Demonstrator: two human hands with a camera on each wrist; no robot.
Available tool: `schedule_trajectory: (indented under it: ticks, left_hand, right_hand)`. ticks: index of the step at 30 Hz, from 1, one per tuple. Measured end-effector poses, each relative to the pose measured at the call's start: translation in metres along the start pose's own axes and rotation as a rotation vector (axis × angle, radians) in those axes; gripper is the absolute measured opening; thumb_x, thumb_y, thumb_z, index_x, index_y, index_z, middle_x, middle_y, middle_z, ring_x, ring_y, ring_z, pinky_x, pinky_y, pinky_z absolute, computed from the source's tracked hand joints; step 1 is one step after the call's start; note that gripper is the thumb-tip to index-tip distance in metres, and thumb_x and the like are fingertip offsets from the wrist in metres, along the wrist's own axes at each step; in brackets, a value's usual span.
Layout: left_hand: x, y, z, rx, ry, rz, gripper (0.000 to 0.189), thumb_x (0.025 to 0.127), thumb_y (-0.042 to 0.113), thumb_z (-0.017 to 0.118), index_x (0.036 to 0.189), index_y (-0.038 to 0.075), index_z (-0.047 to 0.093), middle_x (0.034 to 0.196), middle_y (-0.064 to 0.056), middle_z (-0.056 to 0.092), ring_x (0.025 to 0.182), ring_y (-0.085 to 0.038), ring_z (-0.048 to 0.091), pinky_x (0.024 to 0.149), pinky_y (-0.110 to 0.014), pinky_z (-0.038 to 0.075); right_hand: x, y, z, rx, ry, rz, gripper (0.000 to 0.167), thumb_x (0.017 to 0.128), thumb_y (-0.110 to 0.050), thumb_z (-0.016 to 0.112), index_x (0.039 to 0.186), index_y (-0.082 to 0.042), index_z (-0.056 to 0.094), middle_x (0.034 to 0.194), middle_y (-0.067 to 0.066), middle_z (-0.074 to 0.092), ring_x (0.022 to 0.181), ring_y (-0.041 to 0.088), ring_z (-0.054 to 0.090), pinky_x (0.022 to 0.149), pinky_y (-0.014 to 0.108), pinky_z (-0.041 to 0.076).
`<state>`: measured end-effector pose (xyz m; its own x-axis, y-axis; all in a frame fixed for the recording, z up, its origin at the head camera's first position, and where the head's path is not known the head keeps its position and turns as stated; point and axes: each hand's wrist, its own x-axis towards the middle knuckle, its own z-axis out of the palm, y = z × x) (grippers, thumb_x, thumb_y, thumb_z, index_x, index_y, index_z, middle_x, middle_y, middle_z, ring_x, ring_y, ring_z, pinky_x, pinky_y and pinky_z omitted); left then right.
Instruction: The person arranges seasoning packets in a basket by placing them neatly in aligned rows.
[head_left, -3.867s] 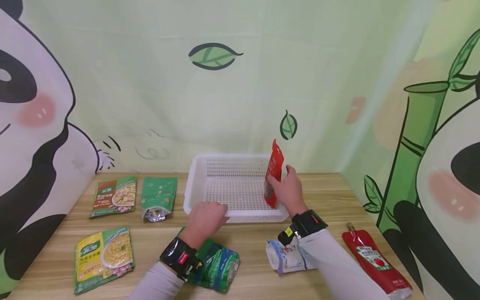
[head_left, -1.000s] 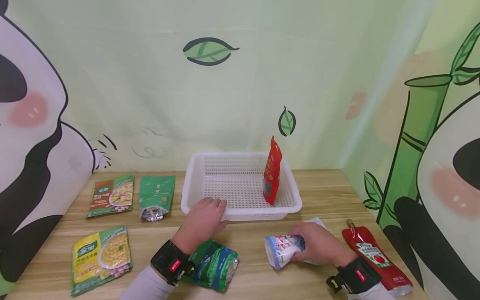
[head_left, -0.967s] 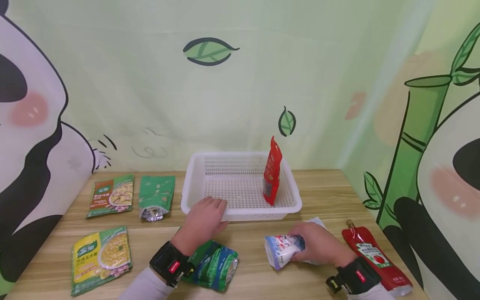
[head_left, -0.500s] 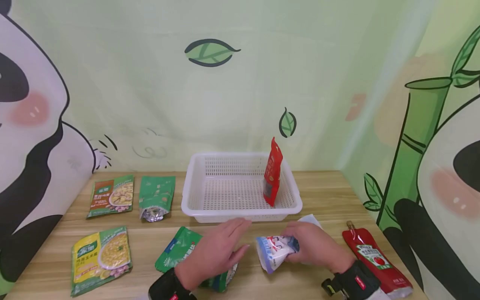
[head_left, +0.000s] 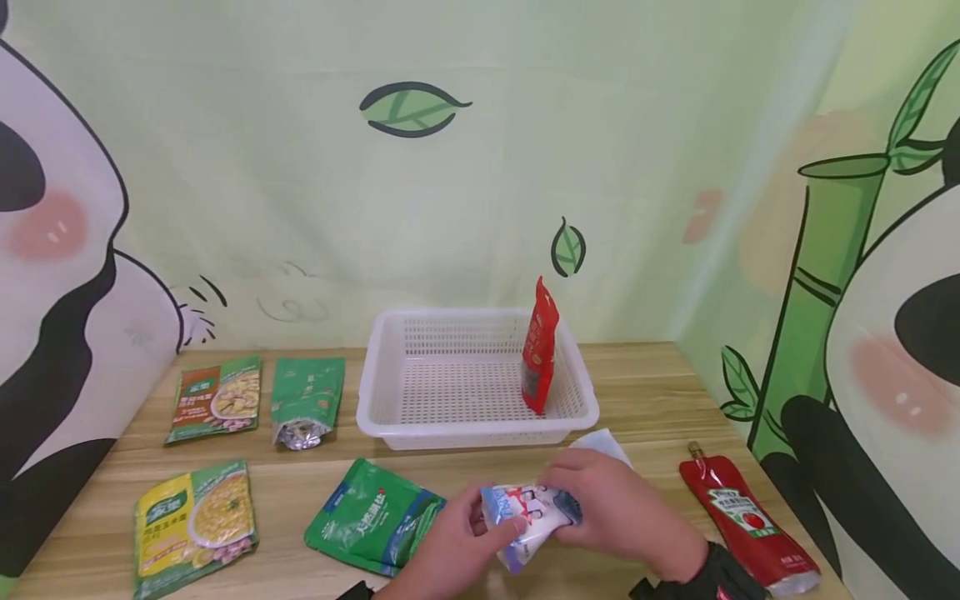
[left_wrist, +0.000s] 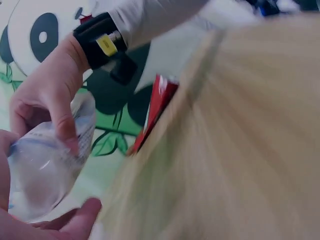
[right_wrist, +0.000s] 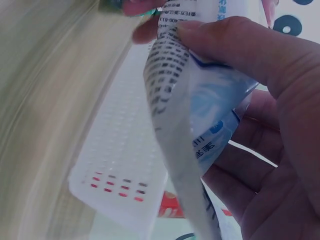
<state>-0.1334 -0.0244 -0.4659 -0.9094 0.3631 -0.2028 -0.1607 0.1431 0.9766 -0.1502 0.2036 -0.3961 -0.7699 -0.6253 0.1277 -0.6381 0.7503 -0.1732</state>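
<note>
A white-and-blue printed pouch [head_left: 525, 510] is held between both hands, raised a little over the table's front. My right hand [head_left: 618, 508] grips its right part; in the right wrist view the thumb presses one face and the fingers wrap behind. My left hand [head_left: 457, 537] takes the other end, thumb across the front and fingers behind it. In the left wrist view the pouch [left_wrist: 42, 172] shows its pale, shiny end. A green pouch [head_left: 371, 517] lies beside my left hand, partly covered by it.
A white perforated basket [head_left: 480, 435] stands at the back with a red packet [head_left: 540, 350] upright inside. Two green packets [head_left: 217, 400] [head_left: 309, 400] and a yellow-green soup packet [head_left: 197, 525] lie left. A red ketchup pouch [head_left: 742, 517] lies right, near a panda-print backdrop.
The right hand let go of the red packet in the basket, then took the white-and-blue pouch and moved it left. The left hand left the basket rim and took the pouch's other end.
</note>
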Motion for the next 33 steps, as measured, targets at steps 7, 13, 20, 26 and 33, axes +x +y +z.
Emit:
schedule_trajectory:
  ticks: [7, 13, 20, 26, 33]
  left_hand:
    - [-0.004, -0.001, 0.013, -0.385, -0.025, -0.129, 0.052, 0.097, 0.036, 0.072, 0.13, -0.002, 0.06, 0.108, -0.006, 0.076, 0.09, -0.012, 0.073, 0.077, -0.024, 0.059]
    - [-0.004, 0.002, 0.016, -0.451, 0.021, -0.114, 0.048, 0.097, 0.028, 0.072, 0.129, -0.006, 0.061, 0.109, -0.006, 0.077, 0.09, -0.01, 0.072, 0.076, -0.022, 0.058]
    - [-0.005, 0.001, 0.018, -0.4, 0.121, -0.028, 0.047, 0.096, 0.024, 0.071, 0.127, -0.01, 0.06, 0.104, -0.008, 0.077, 0.083, -0.008, 0.07, 0.072, -0.021, 0.057]
    - [-0.005, 0.004, 0.018, -0.344, 0.2, 0.049, 0.046, 0.095, 0.025, 0.073, 0.124, -0.009, 0.062, 0.1, -0.006, 0.076, 0.083, -0.007, 0.069, 0.075, -0.021, 0.056]
    - [-0.005, 0.013, 0.014, -0.462, 0.277, 0.048, 0.051, 0.096, 0.026, 0.072, 0.129, -0.009, 0.056, 0.103, -0.005, 0.074, 0.087, -0.01, 0.069, 0.077, -0.023, 0.058]
  right_hand:
    - [0.001, -0.008, 0.0, -0.053, 0.078, -0.097, 0.042, 0.072, -0.033, 0.092, 0.108, -0.02, 0.075, 0.105, -0.013, 0.064, 0.098, 0.005, 0.057, 0.089, 0.029, 0.055]
    - [0.001, -0.01, 0.001, -0.076, 0.088, -0.078, 0.048, 0.073, -0.037, 0.092, 0.114, -0.02, 0.074, 0.114, -0.01, 0.066, 0.108, 0.009, 0.059, 0.095, 0.033, 0.056]
    - [-0.001, -0.016, 0.01, -0.047, 0.212, -0.056, 0.061, 0.071, -0.028, 0.094, 0.126, -0.014, 0.071, 0.133, -0.003, 0.068, 0.136, 0.024, 0.057, 0.106, 0.044, 0.052]
    - [-0.009, -0.02, 0.019, 0.112, 0.329, 0.012, 0.071, 0.073, -0.017, 0.092, 0.139, -0.017, 0.064, 0.152, -0.007, 0.055, 0.147, 0.021, 0.046, 0.108, 0.036, 0.049]
    - [-0.017, -0.021, 0.031, 0.678, 0.556, 0.041, 0.061, 0.081, -0.002, 0.085, 0.137, -0.008, 0.063, 0.145, 0.009, 0.062, 0.14, 0.012, 0.054, 0.111, 0.019, 0.042]
